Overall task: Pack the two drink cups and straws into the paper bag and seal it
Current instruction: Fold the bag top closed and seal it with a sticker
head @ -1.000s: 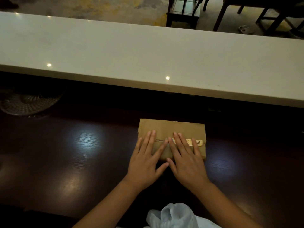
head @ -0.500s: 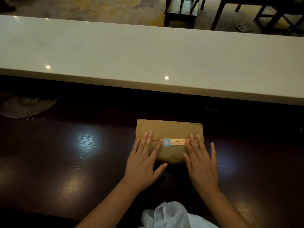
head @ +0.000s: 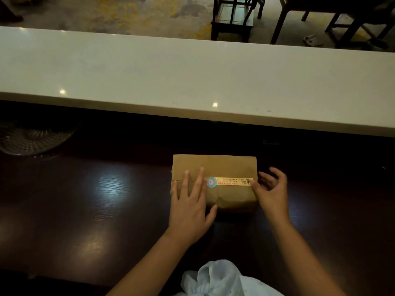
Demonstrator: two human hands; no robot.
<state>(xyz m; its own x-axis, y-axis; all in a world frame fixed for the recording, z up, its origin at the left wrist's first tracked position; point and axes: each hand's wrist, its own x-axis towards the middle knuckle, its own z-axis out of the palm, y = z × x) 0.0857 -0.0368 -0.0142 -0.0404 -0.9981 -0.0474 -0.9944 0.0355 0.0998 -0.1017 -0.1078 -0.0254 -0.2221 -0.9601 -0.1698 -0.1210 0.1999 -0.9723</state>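
The paper bag [head: 215, 167] lies folded shut on the dark tabletop [head: 96, 210]. Left hand [head: 189, 207] presses its left end, fingers spread flat; right hand [head: 271, 192] hovers at its right edge — fingers apart, empty. If the seal strip [head: 232, 181] isn't rubbed down, its right tip may lift — the fold could spring open.

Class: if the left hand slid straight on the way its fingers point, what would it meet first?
The left hand already lies on the paper bag; going on, probably the bag's far edge, then the shadowed gap beneath the white counter.

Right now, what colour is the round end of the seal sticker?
Light blue with a pink centre, on the paper bag; head view.
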